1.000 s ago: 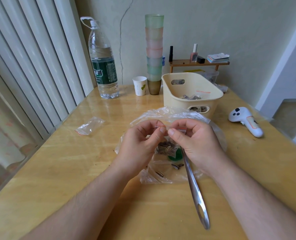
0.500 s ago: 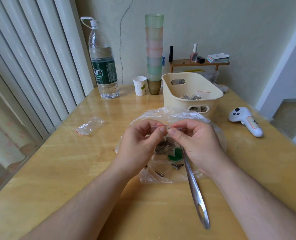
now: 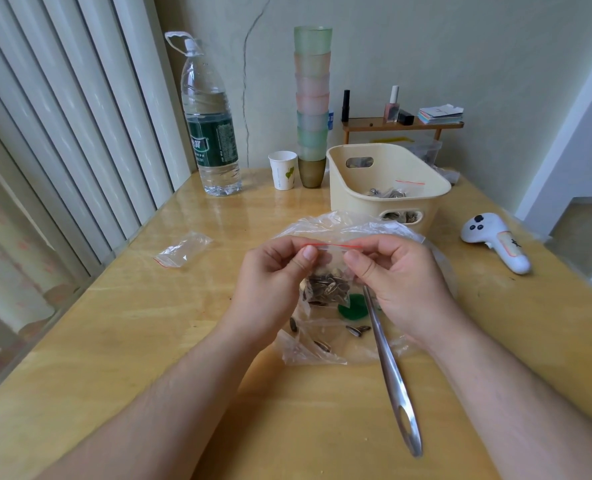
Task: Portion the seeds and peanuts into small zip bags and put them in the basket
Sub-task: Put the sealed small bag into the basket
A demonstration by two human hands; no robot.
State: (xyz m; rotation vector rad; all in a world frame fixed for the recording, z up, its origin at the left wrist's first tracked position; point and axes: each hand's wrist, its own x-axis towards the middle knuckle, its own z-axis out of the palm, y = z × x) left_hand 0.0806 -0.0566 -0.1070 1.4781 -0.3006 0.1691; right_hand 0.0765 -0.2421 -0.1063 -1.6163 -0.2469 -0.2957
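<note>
A small zip bag (image 3: 327, 289) with a red seal strip holds sunflower seeds and hangs between my hands above the table. My left hand (image 3: 273, 282) pinches the left end of its top edge. My right hand (image 3: 402, 282) pinches the right end. Beneath them lies a large clear plastic bag (image 3: 322, 344) with a few loose seeds in it. A metal spoon (image 3: 395, 386) lies on that bag, handle toward me. The cream basket (image 3: 353, 188) behind holds filled seed bags.
An empty small zip bag (image 3: 183, 249) lies to the left. At the back stand a water bottle (image 3: 211, 133), a paper cup (image 3: 282, 169) and a stack of coloured cups (image 3: 312, 98). A white controller (image 3: 495, 240) lies to the right.
My thumbs have slid apart along the red seal strip, and the bag of seeds now hangs a little higher and in plainer view between my hands.
</note>
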